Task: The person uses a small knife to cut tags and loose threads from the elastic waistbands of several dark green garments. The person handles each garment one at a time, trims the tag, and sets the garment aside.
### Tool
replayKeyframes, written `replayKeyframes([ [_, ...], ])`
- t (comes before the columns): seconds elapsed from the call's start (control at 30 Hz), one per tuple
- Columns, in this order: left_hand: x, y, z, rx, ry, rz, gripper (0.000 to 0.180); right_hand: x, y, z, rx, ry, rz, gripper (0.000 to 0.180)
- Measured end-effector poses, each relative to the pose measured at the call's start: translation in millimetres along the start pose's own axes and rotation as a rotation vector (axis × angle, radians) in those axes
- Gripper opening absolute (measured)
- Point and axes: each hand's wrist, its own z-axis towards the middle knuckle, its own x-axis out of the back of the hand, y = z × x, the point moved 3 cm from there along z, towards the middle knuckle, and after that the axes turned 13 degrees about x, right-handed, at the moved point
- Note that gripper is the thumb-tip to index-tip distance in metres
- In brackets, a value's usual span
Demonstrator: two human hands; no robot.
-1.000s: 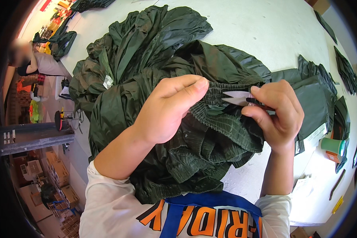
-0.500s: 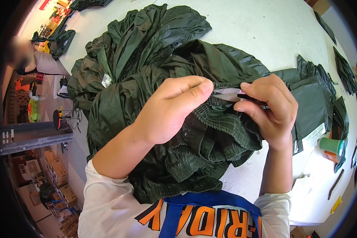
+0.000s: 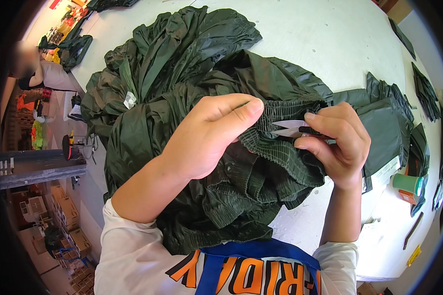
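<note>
Dark green garments (image 3: 157,113) of thin shiny fabric lie heaped in front of me on a white table (image 3: 310,29). My left hand (image 3: 211,132) pinches the gathered elastic edge (image 3: 290,109) of one garment between thumb and fingers. In my right hand (image 3: 339,142) is a pair of small thread snips (image 3: 293,129) with dark handles. Their two pale blades point left, slightly apart, over the ribbed elastic just right of my left thumb. Whether a thread lies between the blades I cannot tell.
Folded dark green garments (image 3: 384,128) lie to the right of the heap. Beyond them stands a green thread spool (image 3: 408,183) at the table's right side. A person (image 3: 49,73) is at the far left, and cardboard boxes (image 3: 66,211) stand below on the left.
My right hand has drawn the snips slightly right and down, away from my left thumb. More of the elastic edge shows above the blades. My left hand keeps its pinch.
</note>
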Motion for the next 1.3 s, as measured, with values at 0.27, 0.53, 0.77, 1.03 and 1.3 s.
replayKeyframes([
  [0.27,0.0,-1.5,1.0,0.017,-0.007,-0.005,0.028,-6.9,4.3,-3.3,-0.092,0.005,0.127,0.03],
  [0.53,-5.2,2.4,0.5,-0.046,0.039,0.002,0.023,-1.6,2.0,-6.7,-0.151,0.046,0.112,0.032],
  [0.77,-0.8,2.2,-0.3,-0.016,0.03,0.066,0.023,-6.4,1.2,0.0,-0.158,-0.001,0.12,0.031],
  [1.03,2.7,-2.6,1.3,0.013,0.002,-0.039,0.023,-8.9,6.4,-4.5,-0.126,0.023,0.204,0.03],
  [1.3,-2.4,-1.3,1.8,-0.014,0.011,-0.032,0.021,-1.3,4.2,-0.2,-0.138,0.015,0.136,0.03],
])
